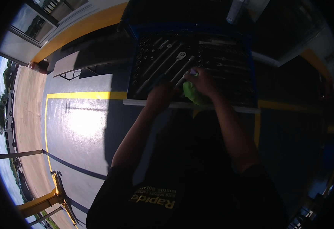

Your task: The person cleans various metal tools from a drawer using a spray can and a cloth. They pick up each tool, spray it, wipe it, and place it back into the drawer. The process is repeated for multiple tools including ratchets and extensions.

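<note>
A drawer (191, 104) full of metal hand tools is pulled out in front of me. My right hand (204, 81) grips a bright green cloth (190, 91), which hangs below the fingers near the drawer's front edge. Close beside it, my left hand (161, 94) is closed over the lower part of the tools; shade hides what its fingers hold. A ratchet (180, 56) with a round chrome head lies just beyond my left hand. To its right a metal bar (186, 68) slants down toward the space between my hands.
Rows of sockets (139, 57) line the drawer's left side, with more tools in shade at right. A clear cylinder-shaped container (233, 13) stands beyond the drawer. At left are a low bench (66, 64), yellow floor lines (87, 95) and a yellow metal frame (41, 204).
</note>
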`<state>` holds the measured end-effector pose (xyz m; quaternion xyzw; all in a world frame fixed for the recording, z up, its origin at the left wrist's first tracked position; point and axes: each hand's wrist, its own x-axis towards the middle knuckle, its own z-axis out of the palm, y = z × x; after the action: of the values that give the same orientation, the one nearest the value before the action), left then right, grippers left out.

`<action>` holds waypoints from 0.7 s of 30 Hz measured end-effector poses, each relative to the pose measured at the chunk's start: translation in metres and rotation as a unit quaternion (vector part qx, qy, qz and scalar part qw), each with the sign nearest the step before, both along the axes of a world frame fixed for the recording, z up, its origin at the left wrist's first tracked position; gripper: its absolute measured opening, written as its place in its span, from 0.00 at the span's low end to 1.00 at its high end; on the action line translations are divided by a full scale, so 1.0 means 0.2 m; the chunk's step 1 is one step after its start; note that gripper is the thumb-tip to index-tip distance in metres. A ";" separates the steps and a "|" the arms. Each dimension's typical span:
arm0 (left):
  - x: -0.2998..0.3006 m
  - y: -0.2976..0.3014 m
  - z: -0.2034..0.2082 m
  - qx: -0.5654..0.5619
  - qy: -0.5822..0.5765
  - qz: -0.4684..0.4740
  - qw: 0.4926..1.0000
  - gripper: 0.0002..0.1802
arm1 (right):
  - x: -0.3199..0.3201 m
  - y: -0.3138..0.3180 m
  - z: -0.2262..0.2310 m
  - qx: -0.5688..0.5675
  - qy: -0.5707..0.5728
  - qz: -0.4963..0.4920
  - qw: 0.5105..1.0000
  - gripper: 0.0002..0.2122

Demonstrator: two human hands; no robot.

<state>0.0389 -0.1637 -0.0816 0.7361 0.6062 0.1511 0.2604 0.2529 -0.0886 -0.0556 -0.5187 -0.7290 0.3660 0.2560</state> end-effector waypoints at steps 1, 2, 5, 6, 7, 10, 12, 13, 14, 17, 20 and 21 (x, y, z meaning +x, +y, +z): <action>-0.01 0.01 -0.02 0.013 0.008 0.023 1.000 0.15 | -0.02 0.01 -0.02 0.005 -0.032 -0.007 0.999 0.20; -0.02 0.01 -0.05 0.025 0.016 0.045 0.999 0.15 | -0.03 0.02 -0.04 0.010 -0.064 -0.015 0.998 0.20; -0.05 0.01 -0.06 0.009 0.012 0.082 0.997 0.14 | -0.07 0.03 -0.04 0.031 -0.131 -0.013 0.991 0.20; -0.06 0.00 -0.05 -0.006 0.005 0.089 0.996 0.14 | -0.08 0.03 -0.02 0.038 -0.148 -0.008 0.988 0.19; -0.06 -0.02 -0.02 0.001 -0.001 0.087 0.996 0.15 | -0.09 0.02 0.01 0.025 -0.159 0.001 0.987 0.20; -0.06 -0.05 0.03 0.033 -0.005 0.082 0.996 0.15 | -0.09 0.04 0.06 0.007 -0.196 0.011 0.980 0.21; -0.04 -0.05 0.02 0.063 0.007 0.082 0.995 0.15 | -0.08 0.05 0.04 0.020 -0.232 0.003 0.973 0.21; -0.04 -0.05 0.02 0.065 0.007 0.085 0.994 0.14 | -0.08 0.07 0.02 0.008 -0.233 0.012 0.972 0.21; -0.03 -0.04 0.02 0.069 0.010 0.086 0.994 0.14 | -0.07 0.11 -0.01 -0.004 -0.231 0.018 0.973 0.22; -0.02 -0.04 0.07 0.067 0.013 0.084 0.994 0.14 | -0.04 0.18 -0.02 -0.061 -0.199 0.032 0.978 0.23; 0.03 -0.02 0.11 0.029 -0.007 0.086 0.996 0.17 | 0.06 0.17 0.03 -0.141 -0.053 -0.025 0.988 0.22; 0.07 -0.02 0.11 0.012 -0.016 0.088 0.996 0.18 | 0.10 0.13 0.14 -0.197 0.026 -0.078 0.977 0.22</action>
<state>0.0520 -0.1668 -0.0587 0.6805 0.6625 0.1923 0.2469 0.2738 -0.0627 -0.0274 -0.6042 -0.5929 0.4953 0.1953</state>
